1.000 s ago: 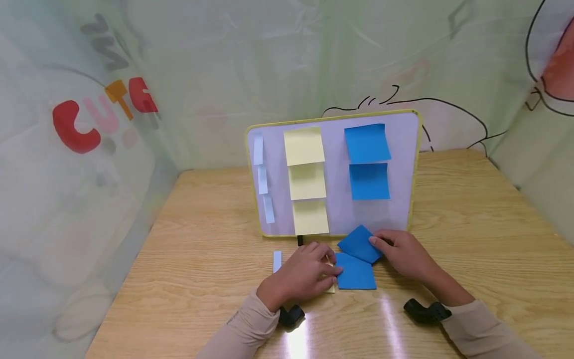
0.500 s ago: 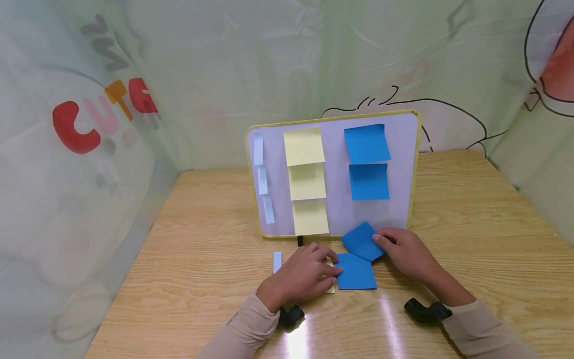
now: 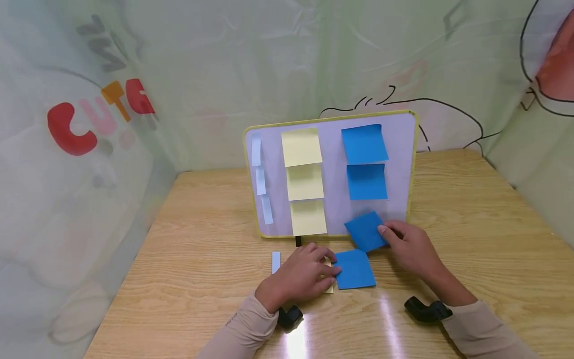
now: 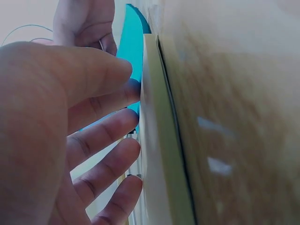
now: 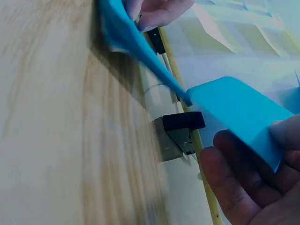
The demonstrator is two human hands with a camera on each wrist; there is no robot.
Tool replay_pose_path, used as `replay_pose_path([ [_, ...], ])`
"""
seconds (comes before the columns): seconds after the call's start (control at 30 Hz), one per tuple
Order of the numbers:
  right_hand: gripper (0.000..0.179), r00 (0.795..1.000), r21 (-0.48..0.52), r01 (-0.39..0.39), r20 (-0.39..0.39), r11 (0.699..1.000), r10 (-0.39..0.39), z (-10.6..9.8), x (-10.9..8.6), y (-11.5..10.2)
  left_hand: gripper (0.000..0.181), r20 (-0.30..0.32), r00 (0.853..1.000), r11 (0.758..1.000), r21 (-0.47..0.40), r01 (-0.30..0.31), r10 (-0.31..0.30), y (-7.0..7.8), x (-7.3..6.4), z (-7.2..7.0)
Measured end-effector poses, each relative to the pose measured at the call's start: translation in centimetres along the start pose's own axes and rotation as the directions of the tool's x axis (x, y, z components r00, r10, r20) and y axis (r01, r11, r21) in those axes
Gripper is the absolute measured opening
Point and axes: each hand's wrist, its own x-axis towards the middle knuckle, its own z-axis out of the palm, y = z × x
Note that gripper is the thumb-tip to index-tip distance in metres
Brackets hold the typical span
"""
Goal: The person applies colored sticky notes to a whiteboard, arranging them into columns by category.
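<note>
My right hand [image 3: 410, 247] pinches a blue sticky note [image 3: 365, 232] between thumb and fingers, held up before the lower right of the whiteboard. The note's lower corner meets the far edge of the blue sticky note pad [image 3: 355, 270] on the table. In the right wrist view that pad [image 5: 136, 44] bends up off the wood toward the note [image 5: 243, 115]. My left hand [image 3: 302, 274] lies over a pale yellow pad [image 3: 331, 286], mostly hidden beneath it, with fingertips on the blue pad's left edge. Its fingers [image 4: 101, 140] are loosely extended in the left wrist view.
A yellow-framed whiteboard [image 3: 334, 209] stands behind the hands. It carries three narrow light-blue notes [image 3: 261, 180], three yellow notes [image 3: 305, 182] and two blue notes [image 3: 366, 182]. A narrow light-blue pad [image 3: 275, 262] lies left of my left hand. A printed curtain [image 3: 251, 60] surrounds the table.
My right hand has moved up and slightly right, drawing the blue note higher in front of the whiteboard. The blue pad has tilted a little. The left hand stays in place.
</note>
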Motion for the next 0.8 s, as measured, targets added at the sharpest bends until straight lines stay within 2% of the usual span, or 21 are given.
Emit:
replay_pose_path([
  [0.2, 0.033, 0.999, 0.065, -0.002, -0.032, 0.998, 0.004, -0.8, 0.2, 0.0, 0.025, -0.021, 1.0, 1.0, -0.008, -0.007, 0.006, -0.2, -0.2, 0.1],
  [0.3, 0.03, 0.998, 0.061, -0.001, -0.059, 0.998, 0.005, -1.1, 0.3, -0.3, 0.025, -0.038, 0.999, 1.0, -0.029, -0.007, 0.006, -0.4, -0.3, 0.3],
  [0.4, 0.024, 0.993, 0.038, 0.028, -0.118, 0.999, -0.024, -1.1, 0.3, -0.4, 0.024, -0.041, 0.999, 0.999, -0.053, -0.007, 0.004, -0.6, -0.3, 0.5],
  [0.47, 0.019, 0.981, 0.033, 0.08, -0.178, 0.996, -0.073, -0.8, 0.3, -0.3, 0.025, -0.033, 0.999, 0.998, -0.061, -0.002, 0.0, -0.6, -0.3, 0.4],
  [0.53, 0.015, 0.959, 0.021, 0.152, -0.245, 0.988, -0.142, -0.6, 0.4, -0.1, 0.025, -0.024, 1.0, 0.998, -0.065, 0.002, -0.003, -0.6, -0.3, 0.3],
  [0.6, 0.015, 0.926, -0.008, 0.242, -0.298, 0.97, -0.233, -0.5, 0.5, -0.1, 0.026, -0.018, 1.0, 0.998, -0.069, 0.003, -0.005, -0.5, -0.3, 0.3],
  [0.7, 0.025, 0.86, -0.091, 0.369, -0.344, 0.925, -0.377, -0.5, 0.6, -0.1, 0.026, -0.011, 1.0, 0.997, -0.077, 0.005, -0.006, -0.4, -0.2, 0.3],
  [0.8, 0.033, 0.797, -0.191, 0.45, -0.356, 0.872, -0.489, -0.5, 0.6, -0.2, 0.026, -0.014, 1.0, 0.996, -0.092, 0.002, -0.003, -0.4, -0.1, 0.4],
])
